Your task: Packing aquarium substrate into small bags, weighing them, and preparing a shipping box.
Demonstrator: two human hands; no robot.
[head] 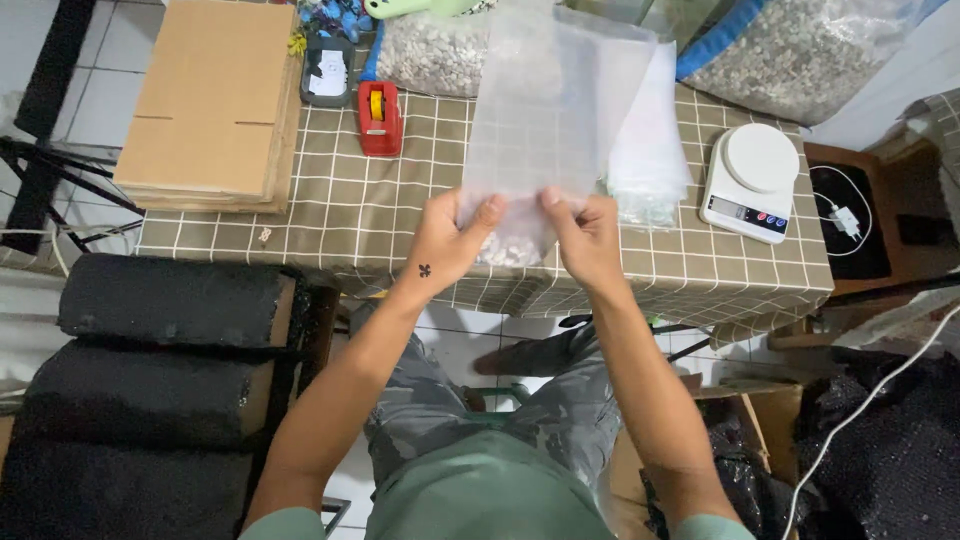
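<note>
Both hands, left hand (452, 238) and right hand (585, 236), fingers pinched on clear plastic bag (545, 110) bottom edge, held upright above checked worktop (350, 215). White scale (752, 182) at 3 o'clock.

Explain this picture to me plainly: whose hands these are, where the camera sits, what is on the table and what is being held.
There is no machine here. The single picture comes from a camera worn on a person's head, looking down at their own two bare hands. The left hand and right hand together pinch the lower edge of a clear plastic bag, held up over a table with a checked cloth; a few small pale pebbles sit in the bag's bottom. On the table lie a stack of flat cardboard, a red tape dispenser, a white kitchen scale, a pile of more clear bags and big sacks of gravel.
</note>
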